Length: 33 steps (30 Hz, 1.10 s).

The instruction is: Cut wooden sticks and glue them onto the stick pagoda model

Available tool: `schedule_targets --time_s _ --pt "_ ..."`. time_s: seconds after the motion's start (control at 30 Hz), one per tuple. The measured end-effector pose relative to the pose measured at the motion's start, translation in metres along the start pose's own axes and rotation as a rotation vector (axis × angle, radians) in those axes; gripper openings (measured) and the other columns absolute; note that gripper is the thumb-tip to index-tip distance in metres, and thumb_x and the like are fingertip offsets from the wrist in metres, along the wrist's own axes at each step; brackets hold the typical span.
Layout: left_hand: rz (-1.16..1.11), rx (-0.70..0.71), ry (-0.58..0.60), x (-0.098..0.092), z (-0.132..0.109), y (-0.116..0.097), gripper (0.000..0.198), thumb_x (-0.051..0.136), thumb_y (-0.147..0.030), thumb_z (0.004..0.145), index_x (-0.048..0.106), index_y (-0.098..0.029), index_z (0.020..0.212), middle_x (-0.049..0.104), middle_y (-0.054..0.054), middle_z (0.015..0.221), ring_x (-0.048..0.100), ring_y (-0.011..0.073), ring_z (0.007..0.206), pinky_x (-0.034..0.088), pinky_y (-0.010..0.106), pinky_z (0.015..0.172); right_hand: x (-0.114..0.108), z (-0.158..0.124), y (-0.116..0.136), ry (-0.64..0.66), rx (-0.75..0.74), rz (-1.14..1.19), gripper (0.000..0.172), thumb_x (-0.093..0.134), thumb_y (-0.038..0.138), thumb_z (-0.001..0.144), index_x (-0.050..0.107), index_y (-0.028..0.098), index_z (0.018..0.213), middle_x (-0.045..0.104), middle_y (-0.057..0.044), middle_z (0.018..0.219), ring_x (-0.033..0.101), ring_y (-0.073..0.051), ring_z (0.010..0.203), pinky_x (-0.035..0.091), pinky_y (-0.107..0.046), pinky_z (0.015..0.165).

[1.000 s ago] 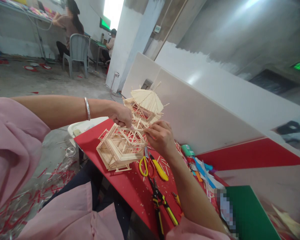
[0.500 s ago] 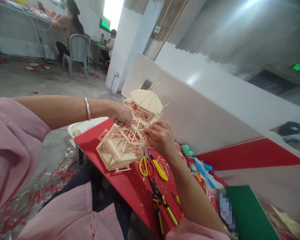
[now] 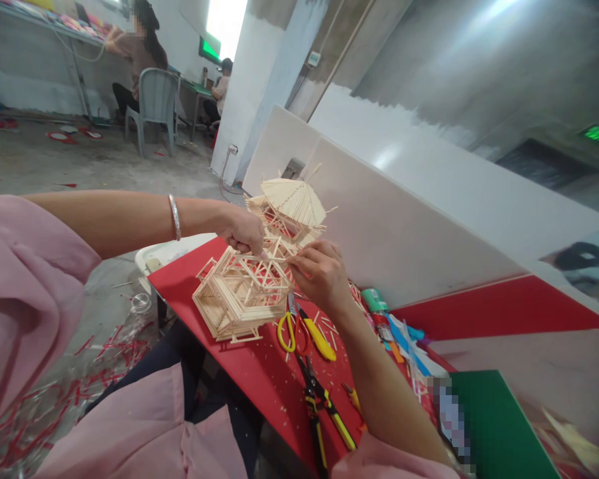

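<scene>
A model building made of thin wooden sticks (image 3: 239, 293) stands on the red tabletop, with an open lattice frame on its upper side. Over that frame my left hand (image 3: 244, 229) is closed, its fingers curled and one fingertip pressed to the left end of a thin wooden stick (image 3: 278, 259). My right hand (image 3: 322, 269) pinches the other end of this stick between thumb and fingers. Just behind the hands rises a section with a fan-like stick roof (image 3: 297, 203). The stick's exact contact with the frame is partly hidden by the fingers.
On the red table (image 3: 249, 372) lie yellow-handled scissors (image 3: 287, 332), yellow-handled cutters (image 3: 319, 339), black-and-yellow pliers (image 3: 324, 399) and scattered stick pieces. A green-capped can (image 3: 374, 301) stands right of my right forearm. A white panel (image 3: 369, 199) borders the far side. Two people sit farther back.
</scene>
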<state>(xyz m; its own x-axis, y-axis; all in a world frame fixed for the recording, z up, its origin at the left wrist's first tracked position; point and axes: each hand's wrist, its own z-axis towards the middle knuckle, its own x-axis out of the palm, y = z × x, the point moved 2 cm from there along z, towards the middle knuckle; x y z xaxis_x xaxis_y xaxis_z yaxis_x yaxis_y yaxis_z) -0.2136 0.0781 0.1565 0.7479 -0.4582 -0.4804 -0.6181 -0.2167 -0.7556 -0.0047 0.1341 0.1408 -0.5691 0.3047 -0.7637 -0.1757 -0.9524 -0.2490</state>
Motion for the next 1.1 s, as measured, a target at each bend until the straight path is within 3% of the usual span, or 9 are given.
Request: schedule_targets --time_s 0.2,1.1 --pt "0.005 0.008 -0.008 0.0014 -0.0015 -0.0018 0.053 0.081 -0.041 0.072 0.044 -0.016 0.042 0.035 -0.003 0.037 0.025 0.0053 0.04 0.015 0.024 0.043 -0.0005 0.0008 0.0006 -0.001 -0.006 -0.023 0.013 0.067 0.02 0.088 0.072 0.023 0.076 0.072 0.0 0.073 0.058 -0.019 0.083 0.04 -0.036 0.082" --pt "0.024 0.027 -0.003 0.0012 -0.0007 -0.0001 0.052 0.077 -0.038 0.076 0.043 -0.018 0.042 0.034 -0.003 0.036 0.024 0.0063 0.041 0.014 0.025 0.044 -0.0011 0.0017 0.002 0.001 -0.002 -0.03 0.013 0.067 0.02 0.087 0.072 0.023 0.076 0.072 -0.001 0.072 0.058 -0.019 0.083 0.039 -0.036 0.083"
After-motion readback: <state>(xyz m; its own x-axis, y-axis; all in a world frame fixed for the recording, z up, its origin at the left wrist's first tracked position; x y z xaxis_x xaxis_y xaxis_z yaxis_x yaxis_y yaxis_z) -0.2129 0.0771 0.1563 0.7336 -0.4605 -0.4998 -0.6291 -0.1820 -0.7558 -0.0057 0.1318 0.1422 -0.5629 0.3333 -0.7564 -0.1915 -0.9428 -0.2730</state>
